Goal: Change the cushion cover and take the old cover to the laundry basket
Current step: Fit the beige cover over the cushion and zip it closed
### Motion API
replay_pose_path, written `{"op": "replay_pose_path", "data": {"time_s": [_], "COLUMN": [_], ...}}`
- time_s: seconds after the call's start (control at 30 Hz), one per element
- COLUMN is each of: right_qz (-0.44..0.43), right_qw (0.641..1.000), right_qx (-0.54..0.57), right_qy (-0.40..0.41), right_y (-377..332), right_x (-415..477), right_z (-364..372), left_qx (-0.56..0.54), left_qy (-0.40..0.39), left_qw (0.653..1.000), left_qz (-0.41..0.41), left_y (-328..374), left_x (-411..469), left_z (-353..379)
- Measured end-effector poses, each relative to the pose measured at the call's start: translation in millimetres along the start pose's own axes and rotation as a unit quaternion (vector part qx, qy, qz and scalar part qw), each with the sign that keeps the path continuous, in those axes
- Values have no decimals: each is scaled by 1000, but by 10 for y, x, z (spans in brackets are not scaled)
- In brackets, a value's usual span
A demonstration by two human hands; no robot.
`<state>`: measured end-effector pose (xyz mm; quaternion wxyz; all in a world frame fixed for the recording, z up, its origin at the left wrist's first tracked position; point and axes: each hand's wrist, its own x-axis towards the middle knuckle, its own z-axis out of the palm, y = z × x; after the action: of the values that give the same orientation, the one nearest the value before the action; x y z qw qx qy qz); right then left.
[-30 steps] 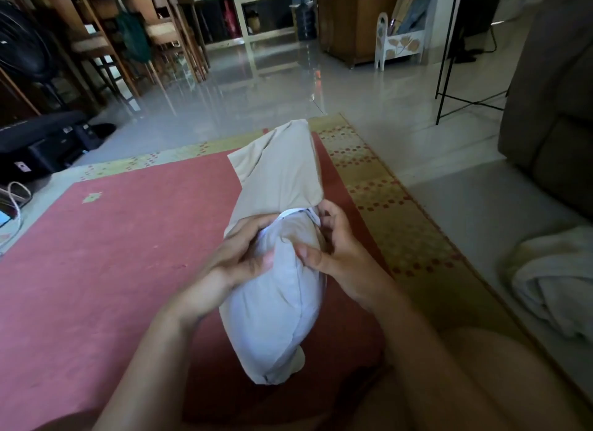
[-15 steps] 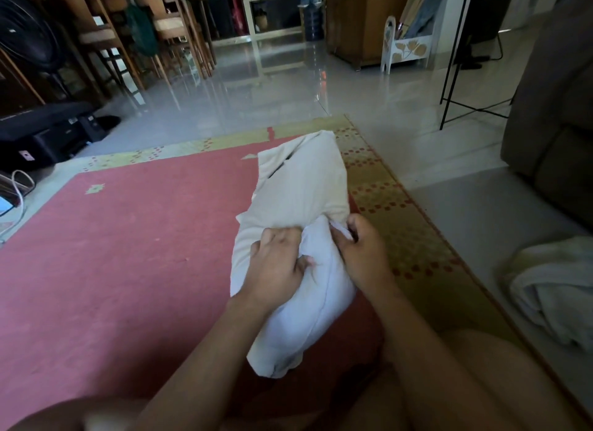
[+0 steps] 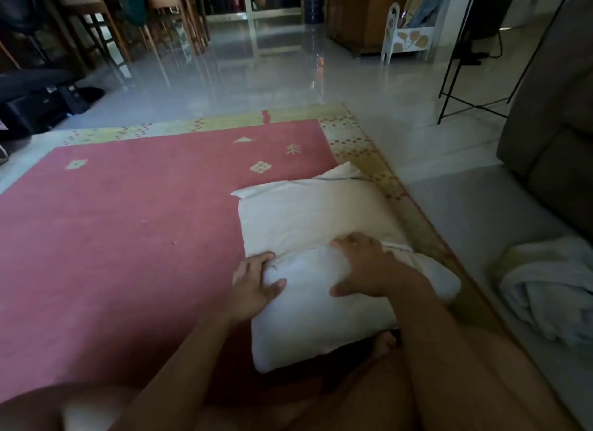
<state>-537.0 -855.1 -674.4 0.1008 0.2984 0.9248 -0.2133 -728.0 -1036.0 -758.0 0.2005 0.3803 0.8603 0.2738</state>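
A white cushion (image 3: pixel 321 315) lies flat on the red rug (image 3: pixel 128 238) in front of me. Its far half sits inside a cream cover (image 3: pixel 314 212), whose open hem runs across the middle. My left hand (image 3: pixel 256 284) grips the cushion's left edge right at the hem, thumb on top. On top of the cushion, my right hand (image 3: pixel 362 267) presses down, its fingertips at the hem and its thumb spread out. A crumpled white cloth (image 3: pixel 545 292) lies on the floor to the right.
A grey sofa (image 3: pixel 552 116) stands at the right, with a black metal stand (image 3: pixel 475 77) beyond it. Wooden chairs (image 3: pixel 128 20) and dark equipment (image 3: pixel 35 100) line the far left. Glossy tiled floor (image 3: pixel 256 77) stretches past the rug. My bare legs fill the bottom.
The cushion has gone from held upright between my hands to lying flat on the rug. Both hands let go of the bunched hem and now lie on the cushion.
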Motion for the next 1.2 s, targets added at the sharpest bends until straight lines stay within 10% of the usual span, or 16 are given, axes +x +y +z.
{"op": "replay_pose_path", "data": {"time_s": [0.47,0.67,0.9,1.2], "right_qz": [-50,-51,-60,-84], "right_qw": [968,964,948,814], "right_qx": [-97,-92,11,372], "right_qy": [228,243,313,437], "right_y": [-98,-112,-62,-747], "right_x": [579,646,545,230], "right_z": [570,628,500,216], "left_qx": [-425,-381,-449,-408], "left_qy": [97,29,185,194], "left_qw": [888,909,873,858], "left_qz": [-147,-165,-45,246], "left_y": [-292,-217,106,1300], "left_x": [1,9,-79,-266], "left_z": [242,165,41,-1429]}}
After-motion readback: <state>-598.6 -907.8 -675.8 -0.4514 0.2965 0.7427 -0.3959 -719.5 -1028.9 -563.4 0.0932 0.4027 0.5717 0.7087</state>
